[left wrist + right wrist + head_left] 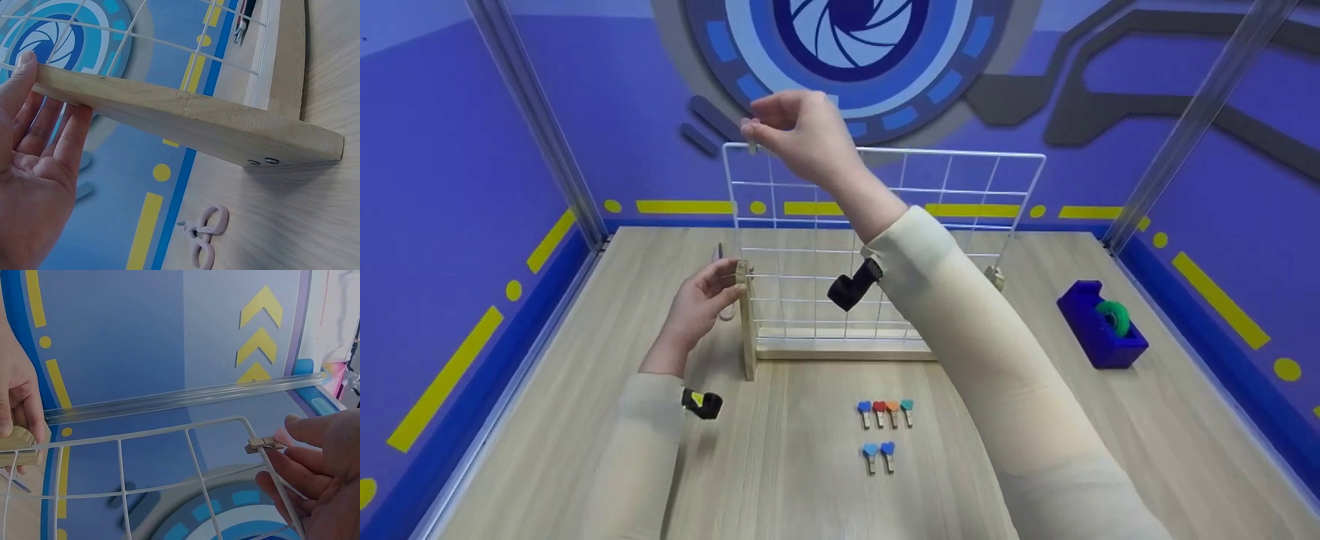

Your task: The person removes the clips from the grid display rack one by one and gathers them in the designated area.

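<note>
A white wire grid [945, 152] stands upright on a wooden base. My left hand [697, 307] grips the upper end of its left wooden post [169, 107], thumb on one side and fingers on the other. At the grid's top left corner, a small wooden clothespin [261, 443] with a pink end is clipped across the wire. My right hand [332, 461] is around the clothespin's pink end, thumb above and fingers below, with a gap between them. Whether the thumb touches the pink end is hard to tell.
Several small clothespins with coloured hearts [880, 409] lie in two rows before the grid. On the right sits a blue tape dispenser [1099, 330] with a green roll. Pale-handled scissors [208, 230] lie left of the post; a pliers-like tool [243, 22] shows behind the grid.
</note>
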Tool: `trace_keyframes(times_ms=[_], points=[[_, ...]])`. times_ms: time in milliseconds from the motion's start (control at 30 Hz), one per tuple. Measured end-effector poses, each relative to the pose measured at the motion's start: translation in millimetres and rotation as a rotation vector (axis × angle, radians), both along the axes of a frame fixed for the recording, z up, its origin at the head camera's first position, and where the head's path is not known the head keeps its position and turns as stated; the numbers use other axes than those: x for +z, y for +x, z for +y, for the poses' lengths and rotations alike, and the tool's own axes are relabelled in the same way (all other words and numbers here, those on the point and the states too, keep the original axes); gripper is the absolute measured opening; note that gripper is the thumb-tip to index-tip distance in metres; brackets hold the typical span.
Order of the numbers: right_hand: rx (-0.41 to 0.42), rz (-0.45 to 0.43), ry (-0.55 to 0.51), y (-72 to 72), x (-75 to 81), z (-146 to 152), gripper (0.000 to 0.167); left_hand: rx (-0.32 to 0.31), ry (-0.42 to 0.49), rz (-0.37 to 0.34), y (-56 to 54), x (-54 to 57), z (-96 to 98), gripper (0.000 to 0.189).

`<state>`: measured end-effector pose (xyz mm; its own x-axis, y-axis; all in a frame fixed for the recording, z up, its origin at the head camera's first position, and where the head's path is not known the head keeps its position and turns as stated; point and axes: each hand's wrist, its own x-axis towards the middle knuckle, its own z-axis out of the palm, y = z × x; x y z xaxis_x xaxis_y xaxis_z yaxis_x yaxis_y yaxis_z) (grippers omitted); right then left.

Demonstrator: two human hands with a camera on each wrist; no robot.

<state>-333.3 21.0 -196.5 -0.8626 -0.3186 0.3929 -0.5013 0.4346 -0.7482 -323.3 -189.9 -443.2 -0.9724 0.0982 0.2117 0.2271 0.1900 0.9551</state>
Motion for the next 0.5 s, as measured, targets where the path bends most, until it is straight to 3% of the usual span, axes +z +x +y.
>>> trace_keyframes(times_ms=[200,500], points=[[-0.044,-0.011,0.006,1.4,-0.9,-3.8,0.023,0.004,-0.008,0.004,0.8,0.3,-0.5,0.048],[-0.072,0.057,-0.035,3.2,-7.3,-5.5,0.018,0.001,0.001,0.008,2.1,1.6,0.3,0.049]])
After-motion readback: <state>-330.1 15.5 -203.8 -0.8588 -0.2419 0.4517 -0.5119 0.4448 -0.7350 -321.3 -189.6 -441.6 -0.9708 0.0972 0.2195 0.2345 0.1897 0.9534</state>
